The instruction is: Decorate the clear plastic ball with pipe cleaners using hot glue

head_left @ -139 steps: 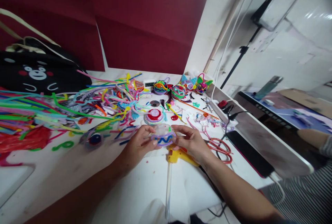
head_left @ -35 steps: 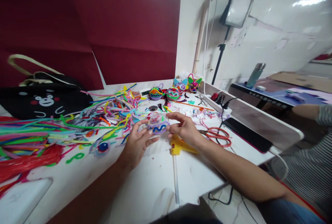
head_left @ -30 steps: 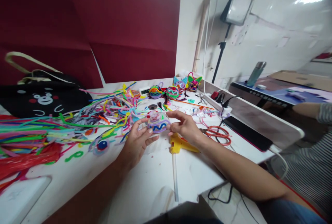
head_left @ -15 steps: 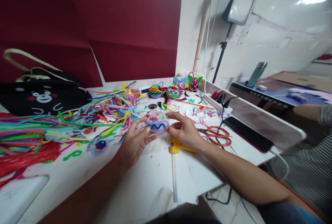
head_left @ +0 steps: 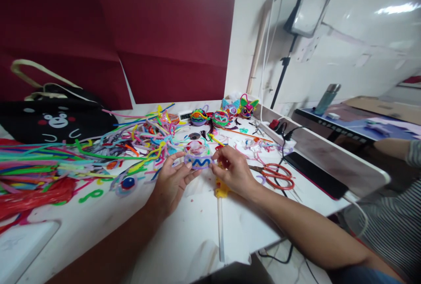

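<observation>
A round clear craft ball (head_left: 199, 161), trimmed with a lilac pipe-cleaner band and a blue zigzag, is held above the table between both hands. My left hand (head_left: 173, 178) grips its left side with thumb and fingers. At the right edge of the ball, my right hand (head_left: 235, 170) is closed with its fingertips pinched against the rim. A yellow glue gun (head_left: 222, 188) lies below my right hand, partly hidden, with a whitish glue stick (head_left: 221, 231) reaching toward the table's front. Orange-handled scissors (head_left: 278, 176) rest to the right.
Loose coloured pipe cleaners (head_left: 42, 161) pile up at left before a black bag (head_left: 66, 119). Finished decorated balls (head_left: 221, 118) stand at the back. A power strip (head_left: 278, 134) and black phone (head_left: 315, 174) lie along the right ledge. A person in a striped sleeve (head_left: 388, 209) is at right.
The ball has tipped so that its zigzag band looks flatter. My right fingers have drawn in and curled more at its right edge. The view has shifted slightly.
</observation>
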Action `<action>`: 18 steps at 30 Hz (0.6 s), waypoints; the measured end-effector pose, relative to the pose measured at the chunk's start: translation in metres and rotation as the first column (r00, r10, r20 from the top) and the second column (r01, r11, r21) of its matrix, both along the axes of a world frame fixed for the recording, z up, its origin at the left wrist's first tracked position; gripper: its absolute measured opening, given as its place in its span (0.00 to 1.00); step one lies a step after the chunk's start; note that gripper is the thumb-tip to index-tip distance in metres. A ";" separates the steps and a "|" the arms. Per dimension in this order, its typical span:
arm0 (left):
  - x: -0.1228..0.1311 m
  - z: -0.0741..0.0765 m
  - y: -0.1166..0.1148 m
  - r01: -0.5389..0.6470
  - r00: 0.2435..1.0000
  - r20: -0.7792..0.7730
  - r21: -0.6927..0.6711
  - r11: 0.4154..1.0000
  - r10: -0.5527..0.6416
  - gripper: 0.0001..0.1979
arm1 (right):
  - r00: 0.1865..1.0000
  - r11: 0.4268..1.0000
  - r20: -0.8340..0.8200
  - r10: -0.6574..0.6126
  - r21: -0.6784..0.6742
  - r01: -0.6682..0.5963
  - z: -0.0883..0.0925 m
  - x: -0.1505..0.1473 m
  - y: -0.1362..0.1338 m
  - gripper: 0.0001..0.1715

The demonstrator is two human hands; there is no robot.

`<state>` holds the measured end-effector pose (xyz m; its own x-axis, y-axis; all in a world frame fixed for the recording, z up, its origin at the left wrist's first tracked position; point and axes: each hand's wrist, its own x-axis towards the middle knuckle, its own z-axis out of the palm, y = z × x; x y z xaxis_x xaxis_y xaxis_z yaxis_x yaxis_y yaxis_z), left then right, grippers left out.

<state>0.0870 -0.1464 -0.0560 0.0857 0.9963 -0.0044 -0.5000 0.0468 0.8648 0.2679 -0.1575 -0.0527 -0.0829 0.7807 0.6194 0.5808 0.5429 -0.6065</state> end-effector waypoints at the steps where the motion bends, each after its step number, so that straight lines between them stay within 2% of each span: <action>1: 0.001 -0.001 0.000 -0.003 1.000 0.002 0.005 1.000 0.003 0.20 | 1.000 1.000 -0.006 0.015 -0.010 -0.015 0.000 -0.001 0.000 0.03; 6: 0.003 -0.003 -0.003 -0.026 1.000 0.002 0.018 1.000 0.026 0.20 | 0.996 0.993 -0.077 0.037 -0.106 -0.045 -0.002 -0.004 0.000 0.04; 18: 0.005 0.001 -0.006 -0.040 0.999 0.011 0.013 0.999 0.040 0.23 | 0.996 0.991 -0.081 0.032 -0.128 -0.043 -0.002 -0.006 0.001 0.04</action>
<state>0.0917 -0.1527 -0.0552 0.0461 0.9989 0.0099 -0.5108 0.0151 0.8596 0.2621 -0.1569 -0.0550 -0.0685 0.8520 0.5190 0.5091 0.4773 -0.7163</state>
